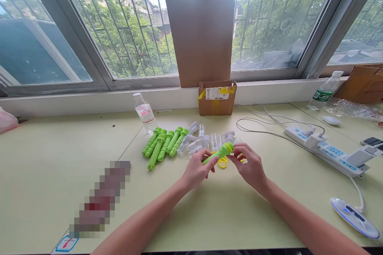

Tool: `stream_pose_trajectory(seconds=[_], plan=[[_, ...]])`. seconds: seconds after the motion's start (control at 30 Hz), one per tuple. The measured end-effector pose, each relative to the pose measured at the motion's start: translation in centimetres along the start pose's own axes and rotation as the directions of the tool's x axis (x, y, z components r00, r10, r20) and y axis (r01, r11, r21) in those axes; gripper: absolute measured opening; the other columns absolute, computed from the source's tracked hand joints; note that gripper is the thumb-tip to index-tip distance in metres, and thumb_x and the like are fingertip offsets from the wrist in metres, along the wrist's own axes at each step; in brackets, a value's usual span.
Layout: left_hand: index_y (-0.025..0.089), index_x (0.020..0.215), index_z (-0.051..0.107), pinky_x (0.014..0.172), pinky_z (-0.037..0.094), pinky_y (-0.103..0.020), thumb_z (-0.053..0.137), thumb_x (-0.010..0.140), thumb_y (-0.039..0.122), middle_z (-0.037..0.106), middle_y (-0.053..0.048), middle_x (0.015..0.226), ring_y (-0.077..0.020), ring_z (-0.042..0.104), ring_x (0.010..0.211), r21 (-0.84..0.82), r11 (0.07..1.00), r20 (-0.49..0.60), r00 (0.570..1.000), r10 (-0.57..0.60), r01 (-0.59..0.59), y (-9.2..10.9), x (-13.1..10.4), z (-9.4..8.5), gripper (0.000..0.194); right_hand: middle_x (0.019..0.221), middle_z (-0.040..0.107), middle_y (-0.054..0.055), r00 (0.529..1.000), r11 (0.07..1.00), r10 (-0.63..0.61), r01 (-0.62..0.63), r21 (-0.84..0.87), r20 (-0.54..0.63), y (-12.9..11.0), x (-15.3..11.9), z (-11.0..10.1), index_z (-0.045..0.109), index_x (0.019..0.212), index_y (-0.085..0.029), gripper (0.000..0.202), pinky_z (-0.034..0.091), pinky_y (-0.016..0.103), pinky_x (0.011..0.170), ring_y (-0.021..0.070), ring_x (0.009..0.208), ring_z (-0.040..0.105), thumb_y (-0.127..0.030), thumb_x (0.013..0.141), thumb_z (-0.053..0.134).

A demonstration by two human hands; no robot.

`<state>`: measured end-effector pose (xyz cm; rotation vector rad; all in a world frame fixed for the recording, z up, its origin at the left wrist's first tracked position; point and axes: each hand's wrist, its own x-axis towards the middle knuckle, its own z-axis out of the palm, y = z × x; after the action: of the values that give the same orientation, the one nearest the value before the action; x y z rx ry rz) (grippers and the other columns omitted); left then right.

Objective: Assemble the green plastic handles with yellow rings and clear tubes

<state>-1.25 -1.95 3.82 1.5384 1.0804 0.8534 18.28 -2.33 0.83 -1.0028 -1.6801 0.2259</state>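
My left hand [199, 167] is closed around a green plastic flashlight-shaped tube [224, 151], tilted with its wider end up and to the right. Yellow shows around that wider end. My right hand [249, 163] is at the wider end with thumb and fingers bent together; what they pinch, if anything, is hidden. Yellow rings [222, 162] lie on the table just below the tube. Several like green tubes [157, 151] lie grouped to the left of my hands. Behind my hands are several small clear bottles [214, 142], some with white caps.
A water bottle [145, 113] stands behind the green tubes. An open cardboard box [217, 101] is at the sill. On the right lie a power strip [329, 149] with cables, an oval white device [355, 218] and another bottle [324, 91]. A blurred patch [101, 199] covers something at left.
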Motion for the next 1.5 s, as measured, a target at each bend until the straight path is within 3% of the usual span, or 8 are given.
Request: stream_pose_trajectory(seconds=[0.1,0.2,0.37,0.57,0.73,0.87,1.23,1.5], plan=[[0.019,0.088,0.053,0.046,0.034,-0.021,0.065,0.075,0.050,0.059,0.004,0.061,-0.0090,0.046,0.046,0.203,0.968,-0.059,0.985,0.161,-0.146,-0.3,-0.1,0.1,0.035,0.091,0.062,0.004,1.000,1.000,-0.017,0.017,0.001,-0.023,-0.1,0.0,0.0,0.056,0.082,-0.022,0.007,0.055,0.028,0.050,0.0119,0.060,0.058,-0.025,0.087,0.060],[0.020,0.082,0.054,0.053,0.034,-0.023,0.066,0.077,0.042,0.057,0.003,0.063,-0.0104,0.047,0.053,0.410,0.875,-0.108,0.939,0.327,-0.257,-0.7,-0.2,0.1,0.025,0.092,0.062,0.004,0.999,1.000,-0.031,0.031,0.001,-0.030,-0.2,0.0,-0.1,0.056,0.082,-0.022,0.006,0.054,0.028,0.051,0.0113,0.059,0.057,-0.023,0.087,0.060],[0.021,0.079,0.057,0.055,0.033,-0.024,0.061,0.081,0.039,0.057,0.001,0.065,-0.0113,0.045,0.054,0.490,0.820,-0.119,0.909,0.399,-0.296,-1.0,-0.4,0.2,0.019,0.094,0.061,0.004,1.000,1.000,-0.006,0.006,0.010,-0.026,-0.2,-0.2,0.0,0.056,0.085,-0.022,0.006,0.054,0.028,0.050,0.0114,0.059,0.058,-0.023,0.086,0.061],[0.019,0.076,0.053,0.052,0.031,-0.023,0.061,0.081,0.041,0.052,0.003,0.063,-0.0100,0.042,0.055,0.356,0.902,-0.124,0.945,0.303,-0.243,-0.7,-0.4,0.3,0.024,0.099,0.059,0.005,0.998,0.998,0.050,-0.051,0.043,0.025,-0.3,-0.2,0.3,0.053,0.091,-0.022,0.014,0.055,0.026,0.047,0.0116,0.061,0.061,-0.026,0.084,0.065],[0.017,0.072,0.050,0.048,0.030,-0.020,0.064,0.079,0.042,0.047,0.005,0.059,-0.0077,0.040,0.052,0.199,0.960,-0.104,0.970,0.219,-0.196,-0.4,-0.2,0.3,0.029,0.097,0.057,0.004,0.999,0.999,0.047,-0.047,0.024,-0.003,-0.5,-0.3,0.6,0.051,0.092,-0.022,0.020,0.054,0.026,0.047,0.0113,0.060,0.061,-0.027,0.082,0.067],[0.017,0.073,0.050,0.042,0.033,-0.019,0.066,0.077,0.044,0.051,0.005,0.058,-0.0069,0.043,0.047,0.069,0.992,-0.080,0.991,0.112,-0.106,-0.1,-0.4,0.4,0.031,0.095,0.057,0.004,1.000,1.000,0.023,-0.023,0.014,-0.001,-0.4,-0.4,0.5,0.050,0.092,-0.022,0.021,0.054,0.026,0.048,0.0118,0.062,0.061,-0.026,0.081,0.068],[0.016,0.074,0.051,0.037,0.036,-0.018,0.069,0.074,0.046,0.057,0.003,0.059,-0.0049,0.045,0.039,-0.078,0.997,-0.037,0.999,-0.013,0.010,0.4,-0.4,0.7,0.035,0.091,0.058,0.002,0.999,1.000,-0.017,0.017,0.001,-0.043,-0.4,-0.3,0.4,0.051,0.085,-0.021,0.013,0.053,0.025,0.048,0.0104,0.060,0.059,-0.018,0.083,0.064],[0.016,0.076,0.050,0.036,0.031,-0.018,0.068,0.075,0.049,0.059,0.002,0.056,-0.0051,0.042,0.036,-0.199,0.976,0.084,0.994,-0.076,0.091,-0.2,0.1,-0.1,0.037,0.090,0.059,0.002,0.997,0.999,-0.048,0.048,-0.005,-0.053,-0.5,-0.2,0.2,0.054,0.085,-0.021,0.013,0.053,0.025,0.050,0.0096,0.060,0.058,-0.014,0.083,0.064]])
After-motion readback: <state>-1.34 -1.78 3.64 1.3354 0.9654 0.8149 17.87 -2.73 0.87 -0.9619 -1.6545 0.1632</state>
